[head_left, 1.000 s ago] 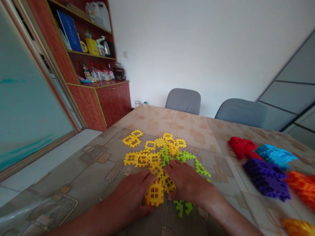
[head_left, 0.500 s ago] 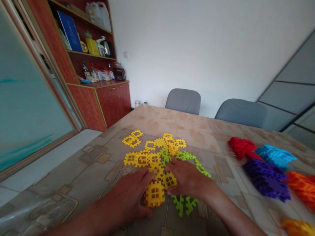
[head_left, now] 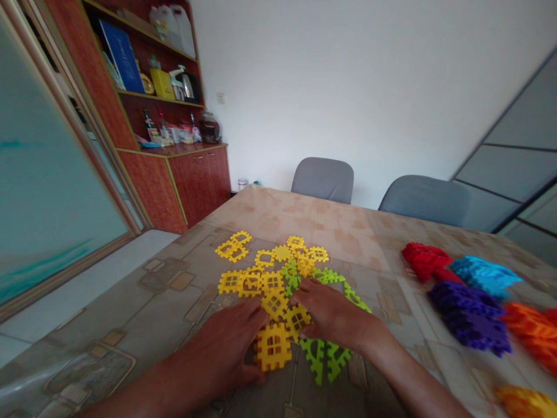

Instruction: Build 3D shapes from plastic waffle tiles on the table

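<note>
Yellow interlocking plastic tiles with window cut-outs lie between my hands. My left hand [head_left: 237,339] is at the left side of a thick yellow window tile or small stack [head_left: 273,347], its thumb and fingers apart. On the other side, my right hand [head_left: 333,310] reaches over the green tiles, fingers stretched out and thumb apart. Its thumb is near a tilted yellow window tile [head_left: 297,321]; whether it touches is unclear. Another yellow window tile [head_left: 274,304] lies between the fingertips. Green triangular tiles [head_left: 326,357] show below my right hand, which partly covers the green group.
More yellow tiles [head_left: 250,283] spread farther off on the patterned tablecloth [head_left: 195,342]. Stacked red [head_left: 426,261], light blue [head_left: 485,276], purple [head_left: 470,319] and orange tiles [head_left: 533,331] are on the right. Two grey chairs [head_left: 322,179] stand behind the table.
My hands have moved slightly apart: the left fingertips shifted a little left, the right thumb a little right. More of the yellow tiles between them shows. The tiles are nearly unmoved.
</note>
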### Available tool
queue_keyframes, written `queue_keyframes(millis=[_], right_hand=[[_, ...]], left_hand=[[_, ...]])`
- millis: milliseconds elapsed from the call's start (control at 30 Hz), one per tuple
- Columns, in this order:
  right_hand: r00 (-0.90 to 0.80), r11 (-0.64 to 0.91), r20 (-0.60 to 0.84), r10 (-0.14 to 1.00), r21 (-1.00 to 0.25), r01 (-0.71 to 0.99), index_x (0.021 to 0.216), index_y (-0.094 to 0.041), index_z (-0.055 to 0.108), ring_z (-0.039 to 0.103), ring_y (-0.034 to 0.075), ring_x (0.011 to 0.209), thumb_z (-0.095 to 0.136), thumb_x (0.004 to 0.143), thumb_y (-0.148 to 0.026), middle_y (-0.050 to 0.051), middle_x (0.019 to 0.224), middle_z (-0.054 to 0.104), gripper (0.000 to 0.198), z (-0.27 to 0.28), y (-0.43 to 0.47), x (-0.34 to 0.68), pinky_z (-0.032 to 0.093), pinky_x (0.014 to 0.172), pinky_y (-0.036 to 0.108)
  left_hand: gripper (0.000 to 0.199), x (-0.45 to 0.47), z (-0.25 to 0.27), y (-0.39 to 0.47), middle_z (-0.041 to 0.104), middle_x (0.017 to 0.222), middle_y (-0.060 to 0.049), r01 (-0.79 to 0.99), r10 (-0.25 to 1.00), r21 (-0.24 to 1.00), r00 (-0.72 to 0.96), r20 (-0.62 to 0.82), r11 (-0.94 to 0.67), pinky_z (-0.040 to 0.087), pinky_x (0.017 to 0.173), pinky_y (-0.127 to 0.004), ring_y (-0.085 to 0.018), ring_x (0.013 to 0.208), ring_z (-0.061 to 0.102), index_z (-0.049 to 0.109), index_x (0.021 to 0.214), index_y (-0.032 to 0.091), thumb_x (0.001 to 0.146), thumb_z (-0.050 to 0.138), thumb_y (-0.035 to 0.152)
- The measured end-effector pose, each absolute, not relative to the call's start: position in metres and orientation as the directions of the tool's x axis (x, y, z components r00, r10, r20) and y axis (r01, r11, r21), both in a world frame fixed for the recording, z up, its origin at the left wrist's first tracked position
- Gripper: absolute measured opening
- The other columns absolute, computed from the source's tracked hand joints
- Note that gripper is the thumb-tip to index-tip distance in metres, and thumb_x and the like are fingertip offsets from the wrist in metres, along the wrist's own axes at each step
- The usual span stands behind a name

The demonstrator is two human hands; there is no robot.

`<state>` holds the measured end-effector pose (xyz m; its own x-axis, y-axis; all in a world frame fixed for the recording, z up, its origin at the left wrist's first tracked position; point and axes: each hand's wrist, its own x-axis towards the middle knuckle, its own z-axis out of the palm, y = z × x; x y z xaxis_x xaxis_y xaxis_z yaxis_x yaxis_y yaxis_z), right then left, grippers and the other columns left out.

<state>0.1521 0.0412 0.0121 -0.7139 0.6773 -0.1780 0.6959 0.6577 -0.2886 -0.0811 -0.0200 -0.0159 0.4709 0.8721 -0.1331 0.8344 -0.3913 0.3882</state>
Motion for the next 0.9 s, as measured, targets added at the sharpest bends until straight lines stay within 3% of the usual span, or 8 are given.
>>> queue_keyframes(millis=[200,367,600,733,900], right_hand=[[-0.727,0.657,-0.153,0.670,-0.334,0.676,0.110,-0.017,0.065,0.058,0.024,0.107,0.081,0.079,-0.028,0.009,0.114,0.063,0.037,0.011,0.044,0.152,0.044,0.090,0.032],[-0.728,0.648,-0.085,0.680,-0.395,0.651,0.101,-0.017,0.065,0.059,0.020,0.099,0.075,0.082,-0.020,0.006,0.105,0.065,0.022,0.005,0.048,0.154,0.043,0.083,0.029],[-0.747,0.569,-0.075,0.661,-0.599,0.564,0.084,-0.017,0.067,0.058,0.013,0.074,0.069,0.081,-0.007,-0.002,0.079,0.065,0.011,0.001,0.063,0.161,0.041,0.067,0.023],[-0.757,0.394,-0.134,0.640,-0.788,0.473,0.084,-0.017,0.067,0.054,0.010,0.065,0.066,0.085,-0.016,-0.004,0.071,0.061,0.002,0.013,0.071,0.175,0.040,0.060,0.022],[-0.778,0.232,-0.153,0.609,-0.904,0.359,0.088,-0.018,0.067,0.053,0.009,0.063,0.071,0.084,-0.035,-0.005,0.073,0.062,0.018,0.018,0.072,0.179,0.040,0.062,0.023]], left_hand=[[0.053,-0.083,-0.020,-0.021,0.059,0.132,-0.010,0.849,0.885,0.351,0.453,-0.102,-0.394,0.047,0.097,-0.044,-0.033,0.119,0.056,0.060,0.117,0.022,0.070,0.082,0.033],[0.055,-0.084,-0.021,-0.020,0.058,0.133,-0.011,0.847,0.877,0.346,0.467,-0.117,-0.405,0.047,0.099,-0.045,-0.033,0.120,0.056,0.060,0.117,0.021,0.069,0.084,0.032],[0.057,-0.084,-0.024,-0.021,0.057,0.135,-0.012,0.849,0.880,0.344,0.461,-0.112,-0.401,0.047,0.100,-0.046,-0.035,0.123,0.055,0.060,0.119,0.022,0.068,0.084,0.033],[0.060,-0.089,-0.018,-0.020,0.056,0.139,-0.012,0.836,0.869,0.365,0.480,-0.123,-0.410,0.046,0.103,-0.047,-0.037,0.127,0.054,0.060,0.123,0.022,0.068,0.084,0.030],[0.065,-0.109,-0.016,-0.013,0.049,0.148,-0.011,0.830,0.866,0.369,0.487,-0.116,-0.418,0.042,0.109,-0.047,-0.036,0.134,0.048,0.054,0.134,0.026,0.073,0.078,0.026]])
